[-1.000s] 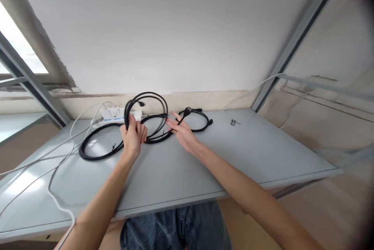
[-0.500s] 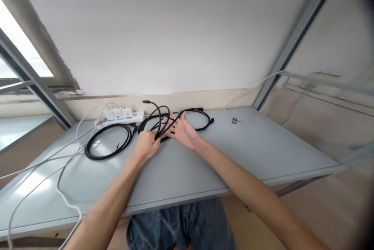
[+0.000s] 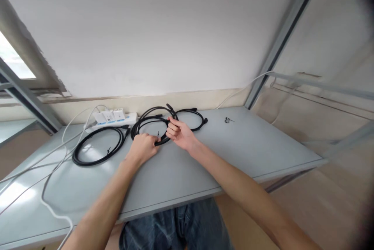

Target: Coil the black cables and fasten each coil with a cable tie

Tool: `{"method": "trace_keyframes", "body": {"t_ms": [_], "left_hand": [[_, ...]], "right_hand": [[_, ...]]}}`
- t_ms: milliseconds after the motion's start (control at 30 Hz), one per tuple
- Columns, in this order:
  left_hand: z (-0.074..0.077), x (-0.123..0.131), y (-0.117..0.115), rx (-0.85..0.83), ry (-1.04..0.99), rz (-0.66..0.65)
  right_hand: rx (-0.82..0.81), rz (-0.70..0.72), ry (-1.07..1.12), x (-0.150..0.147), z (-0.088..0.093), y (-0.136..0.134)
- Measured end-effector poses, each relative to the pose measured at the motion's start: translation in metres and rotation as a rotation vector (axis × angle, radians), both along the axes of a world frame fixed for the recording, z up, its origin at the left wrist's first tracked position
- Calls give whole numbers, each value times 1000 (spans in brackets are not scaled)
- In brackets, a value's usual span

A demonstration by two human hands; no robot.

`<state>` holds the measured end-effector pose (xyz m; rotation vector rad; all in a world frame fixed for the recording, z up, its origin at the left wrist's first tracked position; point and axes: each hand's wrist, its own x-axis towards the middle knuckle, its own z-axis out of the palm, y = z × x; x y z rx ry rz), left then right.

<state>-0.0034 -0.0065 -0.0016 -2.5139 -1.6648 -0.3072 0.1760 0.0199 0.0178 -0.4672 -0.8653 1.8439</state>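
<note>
My left hand (image 3: 143, 147) is closed around the front of a coiled black cable (image 3: 154, 108), low over the table. My right hand (image 3: 181, 134) has its fingers curled in at the right side of these loops, with the thumb against the fingertips on the cable. One plug end (image 3: 169, 107) sticks up above the right hand. Several turns overlap here, and I cannot tell whether a second coil lies among them. To the left lies another coiled black cable (image 3: 87, 163) with a small tie on it. A third coil (image 3: 201, 116) lies behind my right hand.
A white power strip (image 3: 131, 118) with several white chargers (image 3: 119, 114) stands by the wall. White cords (image 3: 48, 208) run across the table's left side. A small black twist tie (image 3: 227, 120) lies at the right. Metal posts (image 3: 264, 73) rise at both table ends.
The raised cable strands have come down into round loops near the table. My right hand has gone from spread fingers to curled ones at the cable. My left hand keeps its hold.
</note>
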Motion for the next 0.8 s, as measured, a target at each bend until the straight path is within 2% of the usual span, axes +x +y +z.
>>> {"method": "trace_keyframes", "body": {"t_ms": [200, 333, 500, 600, 800], "left_hand": [[2, -8, 7, 207, -7, -41], [5, -5, 4, 271, -12, 58], [7, 1, -6, 257, -17, 163], [5, 5, -8, 155, 7, 200], [2, 11, -6, 51, -79, 166]], "right_hand": [[95, -59, -160, 17, 18, 0], [171, -6, -178, 20, 19, 2], [238, 78, -171, 22, 16, 8], [210, 107, -221, 24, 9, 15], [-16, -20, -211, 21, -8, 26]]}}
